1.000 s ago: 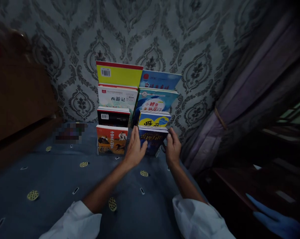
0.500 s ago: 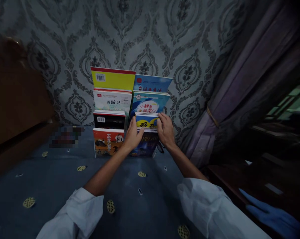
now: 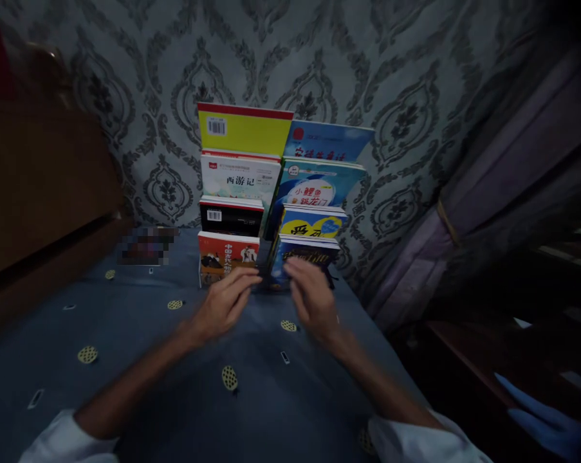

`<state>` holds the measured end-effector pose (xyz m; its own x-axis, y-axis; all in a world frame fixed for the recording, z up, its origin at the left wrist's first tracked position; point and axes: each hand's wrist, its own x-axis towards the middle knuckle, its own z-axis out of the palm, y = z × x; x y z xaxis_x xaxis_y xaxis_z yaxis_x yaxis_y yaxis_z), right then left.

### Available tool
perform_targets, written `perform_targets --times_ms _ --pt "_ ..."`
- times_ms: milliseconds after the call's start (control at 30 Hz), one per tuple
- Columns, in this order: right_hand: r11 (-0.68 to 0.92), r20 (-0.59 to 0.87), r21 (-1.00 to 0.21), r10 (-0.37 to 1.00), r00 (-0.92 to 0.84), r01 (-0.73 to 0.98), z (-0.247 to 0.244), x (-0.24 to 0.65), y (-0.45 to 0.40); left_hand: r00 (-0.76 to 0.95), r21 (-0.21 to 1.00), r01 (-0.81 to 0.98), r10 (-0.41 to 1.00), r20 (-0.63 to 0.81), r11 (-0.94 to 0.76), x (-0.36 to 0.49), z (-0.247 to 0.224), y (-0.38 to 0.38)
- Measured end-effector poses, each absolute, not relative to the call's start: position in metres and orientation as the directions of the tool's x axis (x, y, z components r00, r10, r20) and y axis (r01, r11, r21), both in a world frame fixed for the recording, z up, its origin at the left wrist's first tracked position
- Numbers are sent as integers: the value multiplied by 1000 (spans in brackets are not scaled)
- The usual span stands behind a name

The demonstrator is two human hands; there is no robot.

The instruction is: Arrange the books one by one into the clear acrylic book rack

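Books stand in two stepped columns against the wall. The left column has a yellow book (image 3: 246, 134) at the back, then a white book (image 3: 239, 181), a black book (image 3: 230, 217) and an orange book (image 3: 213, 254) in front. On the right are a blue book (image 3: 333, 138), a teal book (image 3: 338, 180), a yellow-and-blue book (image 3: 314, 222) and a dark blue book (image 3: 290, 251). My left hand (image 3: 225, 302) hovers before the orange book, fingers extended, holding nothing. Before the dark blue book, partly hiding it, is my right hand (image 3: 312, 299), blurred, its fingers apart and nothing in them.
A dark blue patterned cloth (image 3: 184, 360) covers the surface under the books. Brown wooden furniture (image 3: 39, 186) stands at the left. A tied purple curtain (image 3: 430, 257) hangs at the right, above a dark surface with a blue object (image 3: 545, 411) on it.
Both my hands have come away from the right column's front books and drawn back toward me. The view has shifted, so the books appear farther right and higher.
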<state>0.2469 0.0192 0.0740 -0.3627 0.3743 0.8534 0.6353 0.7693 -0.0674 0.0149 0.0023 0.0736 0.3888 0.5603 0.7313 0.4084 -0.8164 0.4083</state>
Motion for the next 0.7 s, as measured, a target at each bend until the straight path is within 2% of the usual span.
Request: perform_targets --times_ms 67,167,267,367,433,533,600,700 --pt "850 782 -84 379 -494 519 51 224 4 400 401 455 584 706 -795 -7 56 -5" --pt "884 680 -171 425 -598 435 28 194 -12 318 445 549 669 671 -707 -39 33 -3" --pt "883 635 -231 455 -624 408 21 174 -19 219 501 596 727 651 -628 -66 21 3" --pt "885 663 -246 451 -597 396 21 167 -15 148 547 612 761 631 -572 -81 16 6" --pt "864 731 -255 466 -498 434 21 172 -8 153 566 607 781 606 -558 -82 14 5" --pt "754 830 -351 525 -187 556 21 194 4 256 558 578 781 569 -596 -69 7 1" --pt "647 825 -444 566 1 620 23 215 11 342 538 551 761 551 -638 -59 2 -2" --pt "524 805 -512 569 167 681 30 249 15 412 514 537 739 532 -669 -49 -5 -4"
